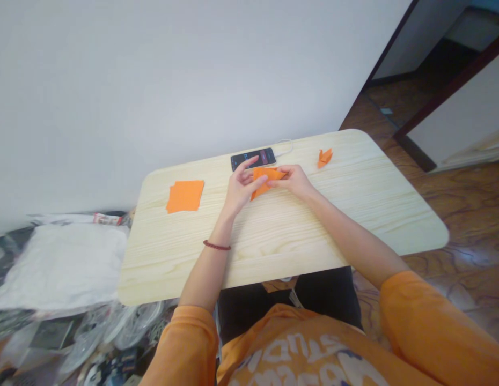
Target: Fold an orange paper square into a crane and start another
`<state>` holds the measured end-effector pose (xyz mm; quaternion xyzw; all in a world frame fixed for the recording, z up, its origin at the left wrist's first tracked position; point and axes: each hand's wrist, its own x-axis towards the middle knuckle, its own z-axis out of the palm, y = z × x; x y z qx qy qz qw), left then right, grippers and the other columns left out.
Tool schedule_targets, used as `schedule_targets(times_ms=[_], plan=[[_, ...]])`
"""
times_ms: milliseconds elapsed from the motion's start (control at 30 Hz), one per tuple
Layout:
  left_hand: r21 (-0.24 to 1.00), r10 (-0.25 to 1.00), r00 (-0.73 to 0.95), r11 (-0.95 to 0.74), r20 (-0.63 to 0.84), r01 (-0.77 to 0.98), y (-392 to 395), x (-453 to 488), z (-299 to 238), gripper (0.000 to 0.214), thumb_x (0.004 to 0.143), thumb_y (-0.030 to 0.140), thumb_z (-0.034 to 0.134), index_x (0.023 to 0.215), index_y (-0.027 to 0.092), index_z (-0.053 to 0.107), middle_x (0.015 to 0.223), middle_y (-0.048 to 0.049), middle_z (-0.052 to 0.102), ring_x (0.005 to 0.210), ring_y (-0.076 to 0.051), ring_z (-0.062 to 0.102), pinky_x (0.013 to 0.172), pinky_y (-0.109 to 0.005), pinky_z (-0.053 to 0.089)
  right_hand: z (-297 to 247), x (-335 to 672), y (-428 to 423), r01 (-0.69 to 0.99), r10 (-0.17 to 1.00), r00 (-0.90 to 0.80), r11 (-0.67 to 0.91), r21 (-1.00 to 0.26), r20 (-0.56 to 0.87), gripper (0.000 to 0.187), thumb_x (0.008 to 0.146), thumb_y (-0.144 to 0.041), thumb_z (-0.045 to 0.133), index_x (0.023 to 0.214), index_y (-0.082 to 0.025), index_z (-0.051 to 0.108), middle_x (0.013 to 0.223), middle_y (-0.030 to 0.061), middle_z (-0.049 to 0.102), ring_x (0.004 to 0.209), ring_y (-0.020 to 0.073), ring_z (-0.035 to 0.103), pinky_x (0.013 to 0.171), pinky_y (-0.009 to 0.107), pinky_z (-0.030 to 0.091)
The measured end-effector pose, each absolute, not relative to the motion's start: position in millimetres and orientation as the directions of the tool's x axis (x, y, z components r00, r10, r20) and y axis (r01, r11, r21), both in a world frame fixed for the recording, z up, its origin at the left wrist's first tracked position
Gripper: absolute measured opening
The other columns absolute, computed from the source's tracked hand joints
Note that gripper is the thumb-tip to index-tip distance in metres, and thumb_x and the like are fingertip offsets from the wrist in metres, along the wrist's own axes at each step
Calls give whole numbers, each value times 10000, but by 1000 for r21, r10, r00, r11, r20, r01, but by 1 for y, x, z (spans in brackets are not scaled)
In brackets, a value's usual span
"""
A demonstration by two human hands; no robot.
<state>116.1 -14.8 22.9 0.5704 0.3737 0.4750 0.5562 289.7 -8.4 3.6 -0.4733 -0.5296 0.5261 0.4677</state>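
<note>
A partly folded orange paper (266, 177) lies on the light wooden table (273, 236) between my two hands. My left hand (241, 187), with a dark bead bracelet on its wrist, pinches the paper's left side; one finger points up. My right hand (294, 180) pinches the paper's right edge with closed fingers. A stack of flat orange paper squares (185, 195) rests to the left. A small finished orange folded piece (324, 157) sits to the right, apart from both hands.
A black phone (253, 158) with a lit screen lies just behind my hands, a white cable (285, 146) running from it. White wall behind the table. Plastic bags and clutter (60, 268) lie at the left. Wooden floor and a doorway are at the right.
</note>
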Motion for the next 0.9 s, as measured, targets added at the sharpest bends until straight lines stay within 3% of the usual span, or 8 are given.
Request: schedule_targets(times_ms=[167, 333, 633, 767, 900], plan=[[990, 988, 51, -142, 143, -24, -18, 122, 19, 552, 617, 339, 790, 1112, 184, 601, 827, -50, 713, 771, -185, 687, 752, -313, 540, 0, 290, -9, 98, 989, -130, 82, -992, 69, 293, 494, -344, 832, 579, -189, 598, 581, -13, 608, 574, 141, 551, 543, 274, 456], [995, 995, -46, -93, 92, -33, -22, 124, 20, 471, 605, 308, 790, 1030, 179, 635, 728, -27, 704, 709, -185, 684, 708, -316, 547, -2, 288, -11, 116, 985, -136, 119, -986, 103, 277, 518, -336, 824, 602, -190, 604, 593, -17, 602, 557, 129, 541, 528, 267, 446], [996, 999, -21, -46, 45, -78, -19, 124, 20, 530, 605, 299, 792, 1097, 170, 644, 759, -39, 733, 741, -211, 698, 752, -357, 560, 9, 286, -14, -21, 991, -75, 107, -994, 108, 322, 510, -420, 832, 637, -183, 655, 733, 15, 669, 708, 164, 605, 694, 306, 490], [997, 999, 10, -53, 53, -61, -20, 124, 20, 566, 605, 282, 795, 1137, 164, 641, 768, -51, 737, 752, -216, 698, 763, -358, 558, 8, 289, -13, 12, 982, -73, 178, -984, 176, 305, 543, -441, 817, 625, -184, 676, 874, 45, 694, 841, 189, 627, 813, 339, 481], [998, 998, 31, -44, 46, -47, -21, 125, 22, 566, 621, 287, 784, 1156, 171, 638, 793, -57, 742, 773, -214, 698, 772, -354, 557, 10, 290, -14, 69, 975, -49, 220, -973, 216, 328, 546, -486, 806, 591, -192, 668, 918, 61, 691, 887, 204, 627, 836, 362, 478]])
